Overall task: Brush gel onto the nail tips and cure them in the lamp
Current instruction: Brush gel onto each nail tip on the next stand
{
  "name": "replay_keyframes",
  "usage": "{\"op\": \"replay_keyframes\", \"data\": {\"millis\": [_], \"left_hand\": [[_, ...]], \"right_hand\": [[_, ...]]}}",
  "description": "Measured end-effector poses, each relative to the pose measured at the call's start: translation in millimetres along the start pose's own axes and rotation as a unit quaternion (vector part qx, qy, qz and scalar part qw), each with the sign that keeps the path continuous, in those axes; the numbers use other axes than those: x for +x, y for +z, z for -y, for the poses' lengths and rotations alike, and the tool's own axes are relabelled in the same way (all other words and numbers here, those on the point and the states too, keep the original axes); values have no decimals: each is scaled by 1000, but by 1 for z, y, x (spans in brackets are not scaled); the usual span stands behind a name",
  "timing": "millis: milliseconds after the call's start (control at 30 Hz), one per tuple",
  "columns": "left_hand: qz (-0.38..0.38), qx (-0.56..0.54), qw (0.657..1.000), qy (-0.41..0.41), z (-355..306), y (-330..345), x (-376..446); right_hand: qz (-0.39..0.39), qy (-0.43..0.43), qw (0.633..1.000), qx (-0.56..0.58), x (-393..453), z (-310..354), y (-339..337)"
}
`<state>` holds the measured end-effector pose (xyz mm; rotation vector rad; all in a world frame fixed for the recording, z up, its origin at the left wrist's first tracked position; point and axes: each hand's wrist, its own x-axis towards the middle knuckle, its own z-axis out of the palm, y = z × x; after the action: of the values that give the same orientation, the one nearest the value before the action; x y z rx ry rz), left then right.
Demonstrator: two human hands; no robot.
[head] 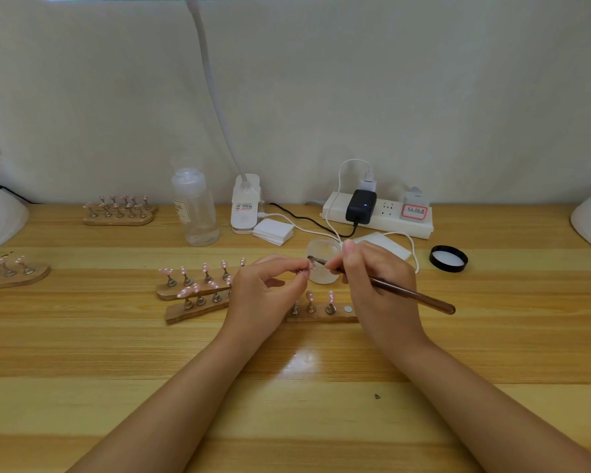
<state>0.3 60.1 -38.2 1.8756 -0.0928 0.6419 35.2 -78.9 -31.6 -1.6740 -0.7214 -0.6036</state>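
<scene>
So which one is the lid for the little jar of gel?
Find the white power strip at the back of the wooden table. Just in front of its right end lies the lid, to the right of the open gel jar. It is the only round black ring, white inside.

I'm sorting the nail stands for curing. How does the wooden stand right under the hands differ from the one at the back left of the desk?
The near stand shows three pink tips and one bare magnet spot; the back-left stand looks fully loaded, in two rows. The near stand lies between the left hand and right hand; the back-left stand sits untouched by the wall. Both are wooden, with metal holders.
</scene>
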Motion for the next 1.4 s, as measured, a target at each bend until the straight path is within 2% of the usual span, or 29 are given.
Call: {"op": "replay_keyframes", "data": {"millis": [367,500,567,667,800,967,1400], "left_hand": [[-12,1,1000,-21,0,-1,0],[-10,-7,1000,-26,0,-1,-1],[-8,-11,1000,-20,0,-1,-1],[-13,-10,1000,-2,-1,-1,-1],[3,-11,1000,17,-2,-1,-3],[34,-4,999,28,-4,-1,-4],[47,-5,999,18,-7,-3,-5]], "right_hand": [[-19,5,999,36,-5,0,-5],[-52,66,992,96,-4,3,-7],[-64,86,990,89,-4,3,-8],[-36,86,995,26,-2,3,-10],[20,32,998,-54,-1,1,-7],[58,17,997,-52,-3,0,-3],[74,9,996,-51,-3,-1,-4]]}}
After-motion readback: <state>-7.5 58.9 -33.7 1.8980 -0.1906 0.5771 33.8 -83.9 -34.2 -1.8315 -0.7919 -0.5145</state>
